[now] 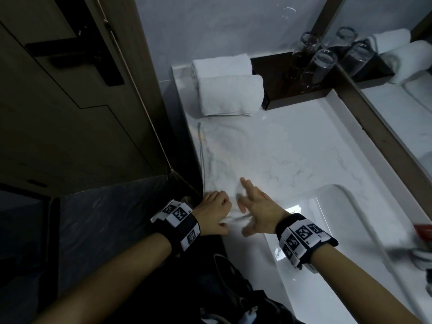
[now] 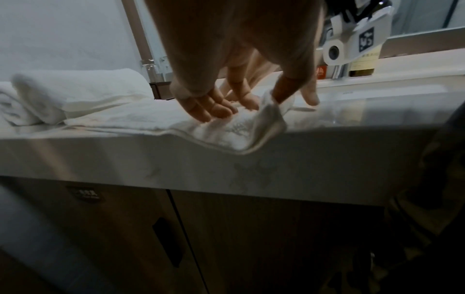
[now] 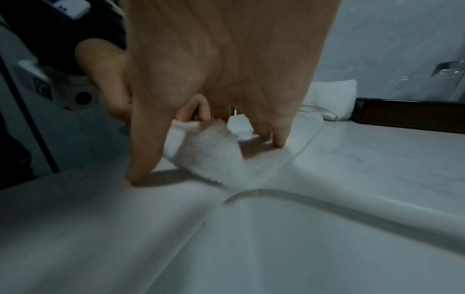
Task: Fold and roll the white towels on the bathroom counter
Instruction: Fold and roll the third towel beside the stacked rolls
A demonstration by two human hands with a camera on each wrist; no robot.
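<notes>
Both forearms were bare, with no sleeves reaching into the lower half of the head view. Each wrist carried a broad black strap fitted with white rectangular blocks, every block printed with a black-and-white square code marker. The left wrist band [image 1: 175,223] sat at lower centre-left of the frame, the right wrist band [image 1: 304,239] at lower centre-right. A white camera housing [image 2: 334,52] with a round dark lens showed at upper right of the left wrist view.
</notes>
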